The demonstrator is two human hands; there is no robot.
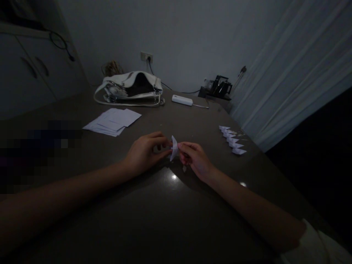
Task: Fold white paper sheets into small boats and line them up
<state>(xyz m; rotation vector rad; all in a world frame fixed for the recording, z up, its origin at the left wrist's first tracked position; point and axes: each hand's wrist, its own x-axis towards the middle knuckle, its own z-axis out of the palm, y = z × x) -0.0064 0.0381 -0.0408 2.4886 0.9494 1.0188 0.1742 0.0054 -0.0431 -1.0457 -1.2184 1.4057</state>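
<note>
Between my two hands a small folded white paper boat is held just above the table, its long side turned upright. My left hand pinches it from the left with thumb and fingertips. From the right, my right hand grips its edge between thumb and forefinger, the other fingers curled under. Over to the right stand several folded paper boats in a slanting row. A stack of loose white paper sheets lies beyond my left hand.
A white handbag, its top gaping, rests at the back of the table. Nearby lies a white oblong device with a short strap. Black kettles stand at the far right corner, beside a pale curtain.
</note>
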